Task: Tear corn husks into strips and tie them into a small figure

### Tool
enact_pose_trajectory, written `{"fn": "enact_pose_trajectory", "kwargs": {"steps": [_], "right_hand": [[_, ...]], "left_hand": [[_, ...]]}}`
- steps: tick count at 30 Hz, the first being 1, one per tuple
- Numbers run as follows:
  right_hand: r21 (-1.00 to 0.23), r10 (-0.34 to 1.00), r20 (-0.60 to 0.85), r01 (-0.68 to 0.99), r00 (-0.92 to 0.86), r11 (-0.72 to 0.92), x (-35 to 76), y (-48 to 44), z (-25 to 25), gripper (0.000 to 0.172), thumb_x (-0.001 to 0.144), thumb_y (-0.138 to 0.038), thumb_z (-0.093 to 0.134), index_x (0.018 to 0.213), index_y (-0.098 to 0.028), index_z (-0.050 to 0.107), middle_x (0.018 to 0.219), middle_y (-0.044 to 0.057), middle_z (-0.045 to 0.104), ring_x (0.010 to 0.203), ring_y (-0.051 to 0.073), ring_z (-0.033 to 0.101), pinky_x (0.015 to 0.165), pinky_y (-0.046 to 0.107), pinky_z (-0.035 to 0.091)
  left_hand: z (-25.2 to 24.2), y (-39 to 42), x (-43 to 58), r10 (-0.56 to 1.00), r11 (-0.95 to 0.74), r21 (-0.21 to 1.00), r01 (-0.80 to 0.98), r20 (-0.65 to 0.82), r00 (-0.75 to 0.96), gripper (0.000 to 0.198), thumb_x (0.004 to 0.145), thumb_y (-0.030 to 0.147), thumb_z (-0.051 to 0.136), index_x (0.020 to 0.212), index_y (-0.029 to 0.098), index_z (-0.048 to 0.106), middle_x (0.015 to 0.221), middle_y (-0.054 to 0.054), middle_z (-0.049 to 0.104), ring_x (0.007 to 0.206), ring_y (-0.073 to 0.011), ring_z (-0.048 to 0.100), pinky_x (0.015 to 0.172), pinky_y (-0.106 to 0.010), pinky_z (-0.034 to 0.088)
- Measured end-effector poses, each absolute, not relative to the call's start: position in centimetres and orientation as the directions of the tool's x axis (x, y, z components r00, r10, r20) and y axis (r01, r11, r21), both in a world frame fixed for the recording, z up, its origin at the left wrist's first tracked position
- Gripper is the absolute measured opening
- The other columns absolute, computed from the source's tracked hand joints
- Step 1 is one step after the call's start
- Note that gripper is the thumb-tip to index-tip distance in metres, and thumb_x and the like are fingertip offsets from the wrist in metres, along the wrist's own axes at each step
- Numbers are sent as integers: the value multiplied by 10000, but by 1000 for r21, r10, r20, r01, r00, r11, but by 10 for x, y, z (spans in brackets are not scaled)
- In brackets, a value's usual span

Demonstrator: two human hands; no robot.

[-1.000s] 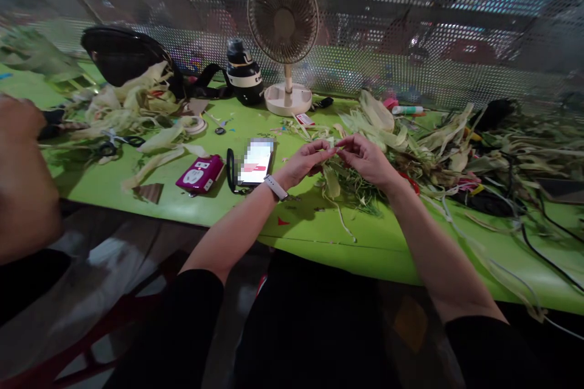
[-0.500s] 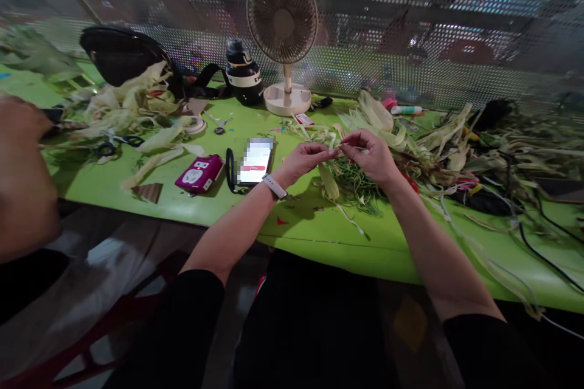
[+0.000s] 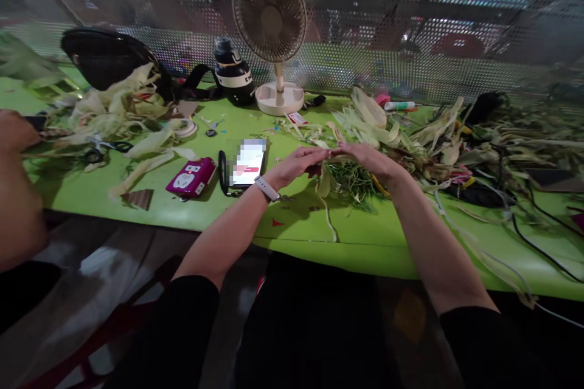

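Note:
My left hand [image 3: 298, 164], with a pale watch band [image 3: 267, 188] at its wrist, meets my right hand [image 3: 360, 157] at the fingertips, above the near side of the table. The fingers of both are closed together, and whatever lies between them is too small to make out. A pale husk strip [image 3: 324, 185] hangs beneath the fingertips, its thin end trailing onto the green table [image 3: 301, 213]. Green shredded leaves [image 3: 353, 181] lie under my right hand. Left of my left hand is a phone [image 3: 249, 161] with a lit screen.
A fan [image 3: 279, 97] and a black bottle [image 3: 234, 79] stand at the back. Husks [image 3: 123, 100], scissors [image 3: 103, 146] and a purple case [image 3: 191, 178] lie left. More husks [image 3: 438, 140] and cables [image 3: 538, 243] are right. Another person's arm [image 3: 18, 194] reaches in at far left.
My hands have turned palms further down, fingers flatter, still meeting at the tips. The husk strip's thin end has swung left. The other person's hand has moved left, and the whole view has shifted slightly.

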State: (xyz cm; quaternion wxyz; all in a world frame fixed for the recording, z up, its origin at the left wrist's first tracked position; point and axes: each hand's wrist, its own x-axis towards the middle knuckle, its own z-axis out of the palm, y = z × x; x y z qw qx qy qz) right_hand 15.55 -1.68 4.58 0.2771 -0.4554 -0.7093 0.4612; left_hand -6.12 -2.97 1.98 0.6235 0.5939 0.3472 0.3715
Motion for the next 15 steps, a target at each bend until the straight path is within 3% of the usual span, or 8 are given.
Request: {"fn": "enact_pose_trajectory", "kwargs": {"steps": [3,6,11,15], "right_hand": [[-895,926,-36,423,-376,137,149,-17,44,490,871,-691,607,831,-238,790,1128,89,774,1171,296,649,1127,543,407],[-892,912,18,406,-409,200,144,-18,42,483,790,-688,696,814,-214,786,982,82,781,1026,279,683,1029,494,474],[-894,940,227,327,-257,305,137,-19,37,462,668,-624,818,828,-193,779,930,68,757,973,250,682,972,427,495],[-895,933,316,273,-173,353,134,-18,36,458,670,-625,814,808,-191,757,911,63,748,963,252,676,974,444,496]], "left_hand": [[22,-33,-58,840,-31,1000,2,25,541,345,755,469,804,741,153,666,601,43,539,527,-48,472,508,-204,333],[23,-36,-54,836,-51,999,5,40,547,301,749,398,818,829,143,677,619,51,557,516,-40,447,498,-203,321],[22,-38,-50,863,-83,996,-32,88,497,366,727,383,852,922,182,616,538,98,492,478,-47,422,482,-198,319],[22,-38,-52,886,-85,996,-27,88,454,321,778,365,817,963,200,613,534,97,485,465,-44,411,472,-196,281]]}}
